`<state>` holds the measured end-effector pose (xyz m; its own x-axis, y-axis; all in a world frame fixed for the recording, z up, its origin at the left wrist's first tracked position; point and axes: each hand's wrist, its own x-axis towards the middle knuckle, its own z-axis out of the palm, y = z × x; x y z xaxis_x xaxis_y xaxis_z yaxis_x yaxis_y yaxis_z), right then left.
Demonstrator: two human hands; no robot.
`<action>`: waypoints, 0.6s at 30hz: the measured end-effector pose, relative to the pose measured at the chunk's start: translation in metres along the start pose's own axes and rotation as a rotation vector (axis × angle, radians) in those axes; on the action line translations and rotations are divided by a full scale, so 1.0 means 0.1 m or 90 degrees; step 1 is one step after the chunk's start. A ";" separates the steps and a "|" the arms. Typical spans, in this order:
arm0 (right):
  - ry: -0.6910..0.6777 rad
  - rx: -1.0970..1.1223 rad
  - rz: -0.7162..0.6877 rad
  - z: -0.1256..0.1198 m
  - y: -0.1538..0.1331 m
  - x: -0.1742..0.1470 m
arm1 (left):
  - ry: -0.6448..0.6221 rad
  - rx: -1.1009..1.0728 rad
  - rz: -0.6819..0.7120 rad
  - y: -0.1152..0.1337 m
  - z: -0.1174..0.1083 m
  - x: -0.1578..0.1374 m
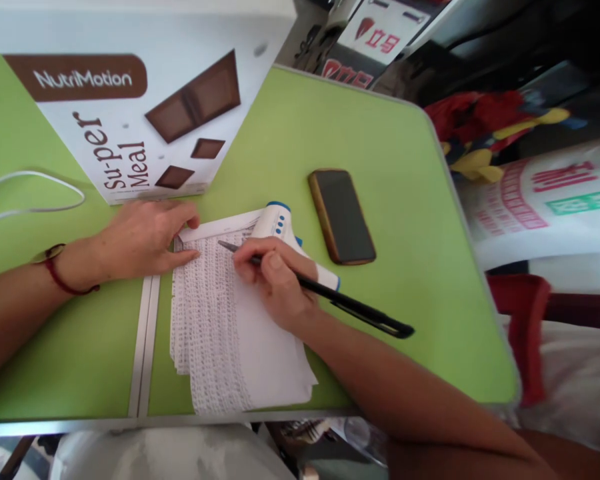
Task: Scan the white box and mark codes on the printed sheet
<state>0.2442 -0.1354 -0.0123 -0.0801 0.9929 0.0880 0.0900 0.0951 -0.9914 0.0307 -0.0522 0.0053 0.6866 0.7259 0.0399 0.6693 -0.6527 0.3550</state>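
Note:
My right hand [277, 280] grips a black pen [357, 308], its tip close to the written part of a paper sheet [270, 360]. Rows of small handwriting cover the left part of that sheet, while its right part is blank. More written sheets lie beneath it. My left hand [147, 237] rests at the upper left corner of the papers, thumb and forefinger apart, with the thumb on the sheet. Partly hidden behind my right hand is a white and blue thermometer-gun-shaped device [275, 223], lying across the top of the papers.
A large white NutriMotion box [180, 160] stands behind my left hand. To the right lies a phone [343, 217] in a brown case. A white cable [40, 175] curves at the left. Beyond the green table [405, 200] are a red chair [523, 333] and a printed white bag [545, 200].

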 end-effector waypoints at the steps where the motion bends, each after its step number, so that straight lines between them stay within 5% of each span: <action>1: -0.005 -0.018 -0.002 0.00 0.01 0.00 | 0.002 0.009 -0.003 0.00 0.01 0.00; 7: 0.005 -0.083 0.077 0.03 -0.03 0.05 | 0.014 -0.013 -0.022 0.01 0.05 -0.02; 18: 0.015 -0.202 0.050 0.07 -0.06 0.11 | 0.009 -0.056 -0.036 0.01 0.05 0.00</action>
<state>0.2362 -0.1254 -0.0064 -0.0384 0.9991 0.0190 0.4006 0.0328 -0.9156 0.0324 -0.0539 0.0004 0.6447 0.7638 0.0301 0.6786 -0.5900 0.4374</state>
